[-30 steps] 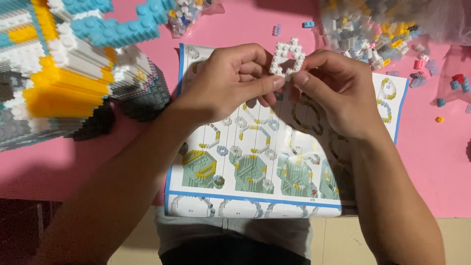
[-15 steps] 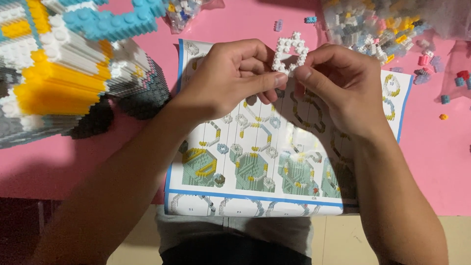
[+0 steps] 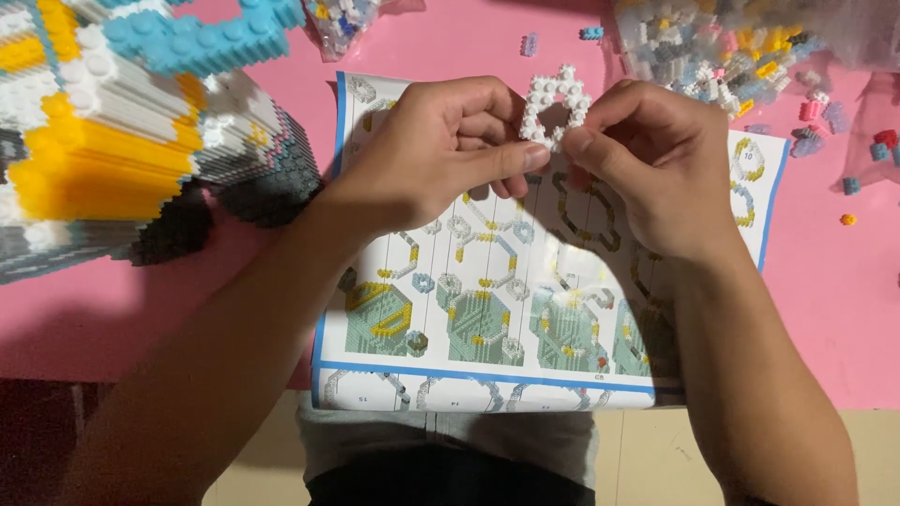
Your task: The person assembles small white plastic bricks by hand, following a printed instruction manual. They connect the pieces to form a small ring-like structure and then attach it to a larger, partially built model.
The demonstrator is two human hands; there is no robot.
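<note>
A pink tabletop [image 3: 112, 309] fills the view, with its near edge at the bottom of the frame and a grey shirt showing below it. At the far left stands a large brick-built model [image 3: 122, 131] in yellow, white, light blue and dark grey, made of tiny studs. Just right of it, spread flat on the pink surface, lies a printed instruction sheet [image 3: 469, 328] with a blue border and diagrams of ring-shaped building steps.

Above the upper part of that sheet the left hand [image 3: 431, 150] is curled, its thumb and fingertips pinching the lower left edge of a small white brick ring [image 3: 555, 108]. The ring stands upright between the two hands, raised off the paper, with its open middle facing the camera. The right hand [image 3: 656, 159] meets it from the other side, thumb pressed against the ring's lower right edge and fingers folded behind it, so both hands grip the same piece and their thumbs nearly touch beneath it.

Farther right, along the top edge, a heap of loose small bricks [image 3: 731, 47] in white, yellow, blue and pink lies on the table, with a few stray pieces [image 3: 848, 187] scattered near the right border.
</note>
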